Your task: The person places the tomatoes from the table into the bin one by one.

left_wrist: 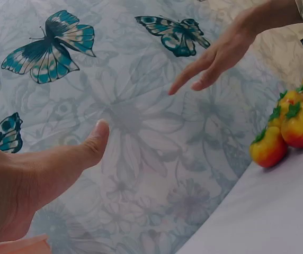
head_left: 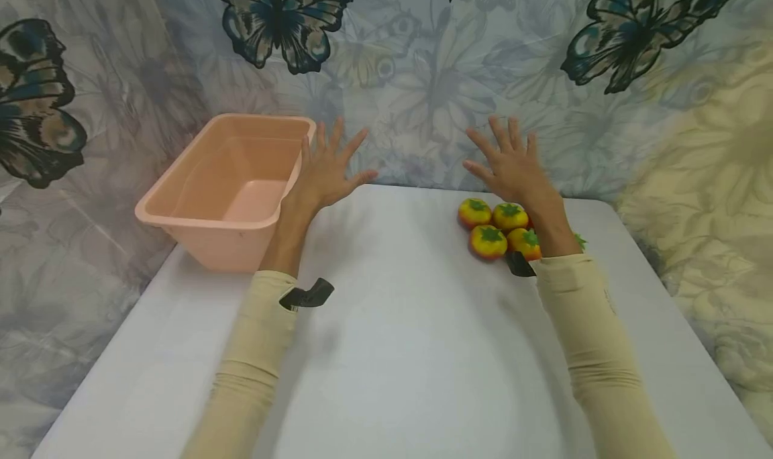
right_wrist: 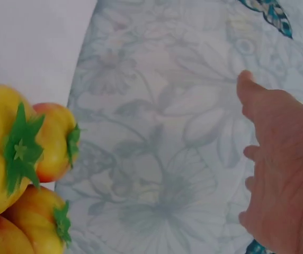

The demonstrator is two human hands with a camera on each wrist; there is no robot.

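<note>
My left hand [head_left: 327, 172] is held up with its fingers spread, beside the right wall of a peach-coloured plastic basin [head_left: 208, 244]. It grips nothing. Likewise spread and holding nothing, my right hand [head_left: 514, 169] is raised at the far side of the table, just beyond a cluster of yellow-and-red fruits [head_left: 488, 242] with green leafy tops. My right wrist partly covers the cluster in the head view. Several of these round fruits [left_wrist: 300, 125] sit close together in the left wrist view. In the right wrist view, a large fruit [right_wrist: 0, 153] lies left of the hand.
A white table [head_left: 410, 351] extends under both forearms. The basin stands at its far left corner, the fruits at the far right. Behind the table hangs a cloth backdrop [head_left: 417, 90] printed with butterflies and flowers. Dark straps [head_left: 311, 294] stick out at the sleeve cuffs.
</note>
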